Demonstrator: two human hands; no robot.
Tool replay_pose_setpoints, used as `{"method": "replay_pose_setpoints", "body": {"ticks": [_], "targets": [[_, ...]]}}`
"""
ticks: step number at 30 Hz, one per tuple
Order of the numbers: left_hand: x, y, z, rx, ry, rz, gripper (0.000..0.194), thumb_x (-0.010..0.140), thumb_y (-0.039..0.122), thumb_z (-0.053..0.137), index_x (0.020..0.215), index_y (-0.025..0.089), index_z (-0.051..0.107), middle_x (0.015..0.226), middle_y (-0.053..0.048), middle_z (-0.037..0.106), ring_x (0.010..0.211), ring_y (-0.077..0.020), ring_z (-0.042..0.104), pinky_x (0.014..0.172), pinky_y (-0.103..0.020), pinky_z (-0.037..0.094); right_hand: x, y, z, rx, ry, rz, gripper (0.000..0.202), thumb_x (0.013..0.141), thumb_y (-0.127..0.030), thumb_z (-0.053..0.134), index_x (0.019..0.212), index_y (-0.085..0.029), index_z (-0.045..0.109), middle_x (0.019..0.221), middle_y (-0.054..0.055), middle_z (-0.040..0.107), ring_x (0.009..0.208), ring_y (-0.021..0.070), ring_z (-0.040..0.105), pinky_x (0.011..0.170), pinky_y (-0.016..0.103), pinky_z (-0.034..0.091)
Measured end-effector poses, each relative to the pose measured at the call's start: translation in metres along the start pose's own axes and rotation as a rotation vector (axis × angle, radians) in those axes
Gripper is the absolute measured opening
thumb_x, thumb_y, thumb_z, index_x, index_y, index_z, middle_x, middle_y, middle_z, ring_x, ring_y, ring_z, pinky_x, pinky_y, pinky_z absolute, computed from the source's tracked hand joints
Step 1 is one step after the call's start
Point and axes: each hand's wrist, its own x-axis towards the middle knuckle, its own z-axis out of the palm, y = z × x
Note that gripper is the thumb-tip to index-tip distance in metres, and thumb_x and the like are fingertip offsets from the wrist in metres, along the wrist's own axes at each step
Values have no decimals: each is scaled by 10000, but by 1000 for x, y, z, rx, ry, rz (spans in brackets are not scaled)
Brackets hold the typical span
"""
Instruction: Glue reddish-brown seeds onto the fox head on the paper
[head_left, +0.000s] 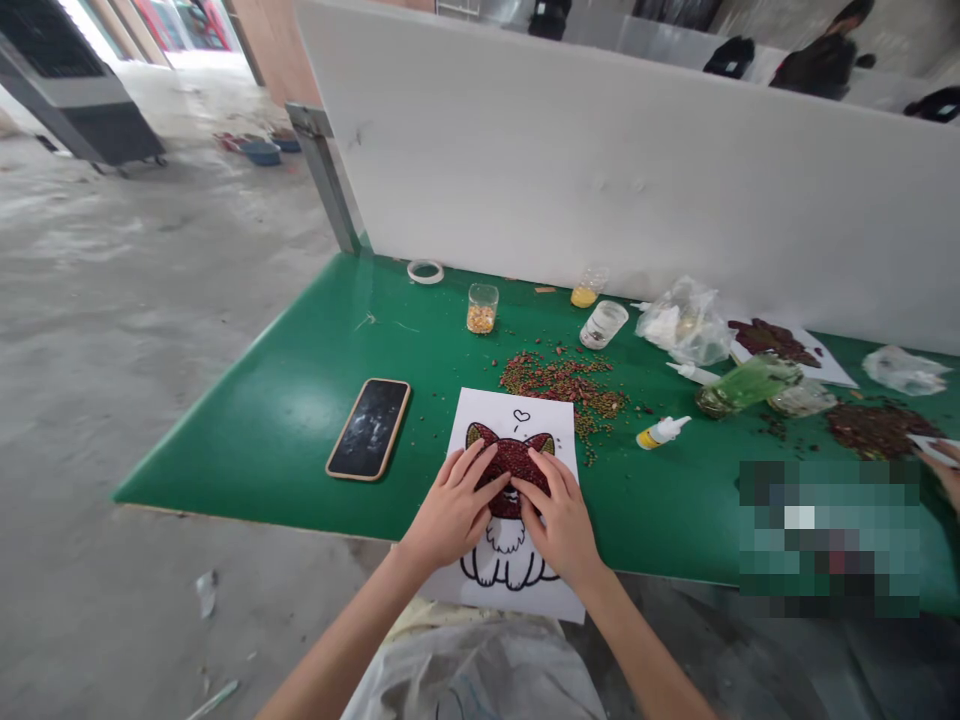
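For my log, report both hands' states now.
Left hand: open, resting on the cat picture, no grip visible.
Right hand: open, resting on the same picture, no grip visible.

One animal picture, one phone, one tape roll, one corn cup, perhaps two plastic bags

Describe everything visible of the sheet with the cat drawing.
The white paper sheet shows a black-outlined cat below a heart. Dark red bits cover much of its head; inner ears look greenish, chest and legs uncovered. It lies on the green table, lower edge overhanging; left hand and right hand touch the head.
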Motion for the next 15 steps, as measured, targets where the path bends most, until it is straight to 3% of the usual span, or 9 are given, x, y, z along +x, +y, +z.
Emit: {"method": "replay_pose_setpoints", "body": {"ticks": [10, 15], "targets": [[-2, -4, 1, -45, 37, -26, 571, 817, 123, 407, 1376, 235, 397, 1481, -64, 313, 1392, -269, 170, 1116, -483, 228, -2, 1, -1, -6, 87, 45, 283, 866, -203, 475, 1100, -210, 634, 1354, 96, 454, 1244, 265, 409, 1010, 452, 409], [-5, -7, 5, -89, 131, -136, 573, 841, 102, 349, 1402, 220, 348, 1469, -67, 331, 1381, -255, 199, 1095, -481, 263, 0, -3, -2, -43, -4, 6, 340, 882, -232, 480, 1200, -259, 594, 1401, 67, 425, 1288, 270, 365, 1008, 451, 394]]}}
